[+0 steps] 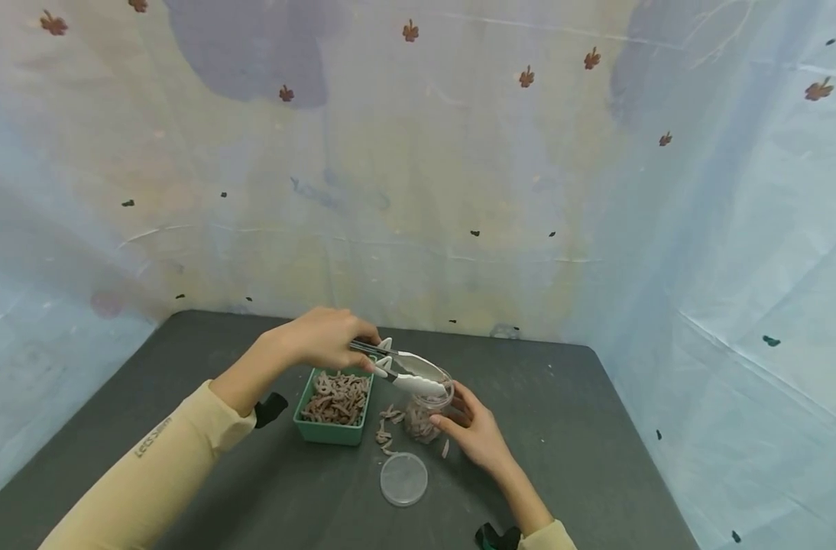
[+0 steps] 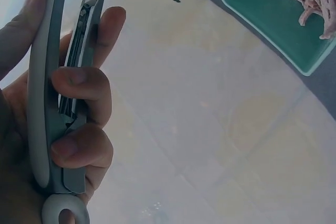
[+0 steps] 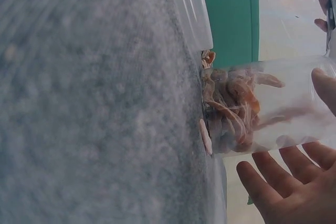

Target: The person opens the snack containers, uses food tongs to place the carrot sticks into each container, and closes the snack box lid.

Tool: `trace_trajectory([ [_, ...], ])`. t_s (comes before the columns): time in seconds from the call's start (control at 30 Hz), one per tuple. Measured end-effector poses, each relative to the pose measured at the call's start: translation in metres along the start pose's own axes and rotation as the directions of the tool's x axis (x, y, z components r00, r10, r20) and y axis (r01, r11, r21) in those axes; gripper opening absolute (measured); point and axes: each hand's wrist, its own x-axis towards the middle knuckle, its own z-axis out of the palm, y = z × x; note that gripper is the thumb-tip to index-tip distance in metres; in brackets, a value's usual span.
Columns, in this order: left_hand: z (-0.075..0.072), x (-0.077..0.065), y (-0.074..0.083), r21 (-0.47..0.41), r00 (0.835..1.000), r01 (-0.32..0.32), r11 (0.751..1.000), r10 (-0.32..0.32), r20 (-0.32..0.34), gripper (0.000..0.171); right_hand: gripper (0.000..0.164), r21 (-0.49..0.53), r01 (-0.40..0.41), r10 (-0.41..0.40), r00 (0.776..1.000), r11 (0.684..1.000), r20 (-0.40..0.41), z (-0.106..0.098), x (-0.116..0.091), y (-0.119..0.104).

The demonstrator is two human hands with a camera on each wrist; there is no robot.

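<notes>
The left arm is stretching in from the lower left, its hand [image 1: 332, 340] arching over the far side of the green box [image 1: 328, 435], with fingers curling round the tongs [image 1: 421, 387]. The tongs are slanting down to the right, their white ends meeting the mouth of the clear jar [image 1: 420, 426], which is standing on the table [image 1: 528, 412] right of the box. The right hand [image 1: 482, 438] is reaching up from below, its thumb and fingers curving round the jar and holding it. Brown strips [image 1: 338, 393] are filling the box, more are sitting inside the jar, and a round lid [image 1: 403, 480] is lying nearer the person.
</notes>
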Motion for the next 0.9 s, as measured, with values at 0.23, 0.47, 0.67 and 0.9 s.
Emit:
trace_trajectory([
  [0.23, 0.007, -0.013, -0.009, -0.039, 0.999, 0.024, 0.999, -0.025, -0.023, 0.047, 0.069, 0.015, -0.007, 0.007, 1.000, 1.000, 0.020, 0.005, 0.001, -0.002],
  [0.47, 0.015, -0.038, -0.026, -0.060, 0.995, 0.047, 0.997, -0.052, -0.089, 0.049, 0.070, 0.034, -0.016, 0.014, 0.999, 0.999, 0.039, 0.006, -0.001, -0.002],
  [0.67, 0.022, -0.062, -0.048, -0.065, 0.984, 0.090, 0.994, -0.099, -0.147, 0.051, 0.069, 0.049, 0.003, -0.006, 0.999, 0.999, 0.051, 0.002, -0.002, -0.001],
  [0.9, 0.027, -0.086, -0.071, -0.012, 0.977, 0.156, 0.988, -0.157, -0.145, 0.051, 0.072, 0.036, 0.035, -0.036, 0.999, 0.999, 0.040, -0.002, -0.002, -0.005],
])
